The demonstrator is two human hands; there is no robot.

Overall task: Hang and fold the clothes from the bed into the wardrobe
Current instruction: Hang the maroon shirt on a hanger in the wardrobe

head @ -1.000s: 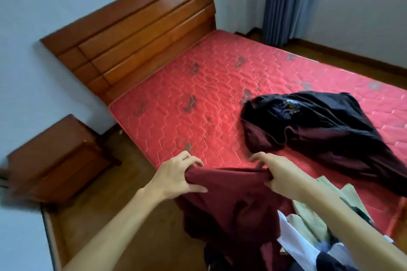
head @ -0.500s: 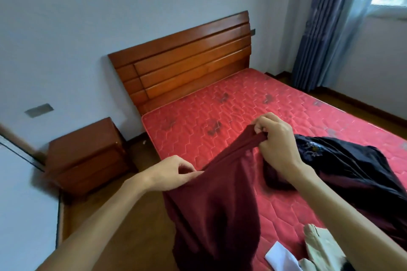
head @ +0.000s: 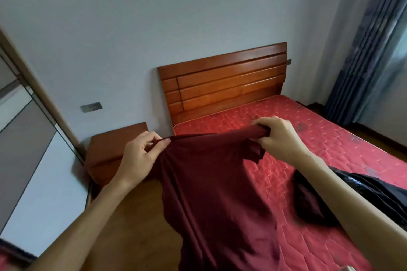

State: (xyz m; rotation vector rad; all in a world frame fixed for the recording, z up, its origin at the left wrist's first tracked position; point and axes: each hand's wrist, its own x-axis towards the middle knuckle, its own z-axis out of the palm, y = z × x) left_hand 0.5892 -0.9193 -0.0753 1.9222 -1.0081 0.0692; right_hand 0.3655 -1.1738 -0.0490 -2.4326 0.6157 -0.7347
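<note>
Now left hand (head: 141, 156) and right hand (head: 278, 136) grip maroon shirt (head: 211, 193); it hangs lengthwise downward.

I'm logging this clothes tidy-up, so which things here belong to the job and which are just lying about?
Job: maroon shirt, gripped by left hand and right hand; black garment on the red mattress; likely wardrobe door, far left.
Lying about: nightstand; headboard; curtain; wall plate.

garment (head: 211, 193): dark maroon, plain | mattress (head: 330, 145): red, quilted hexagon pattern, dark blotches | headboard (head: 226, 79): reddish-brown wood | far-right curtain (head: 361, 50): blue-grey | near-right clothing (head: 378, 191): black
</note>
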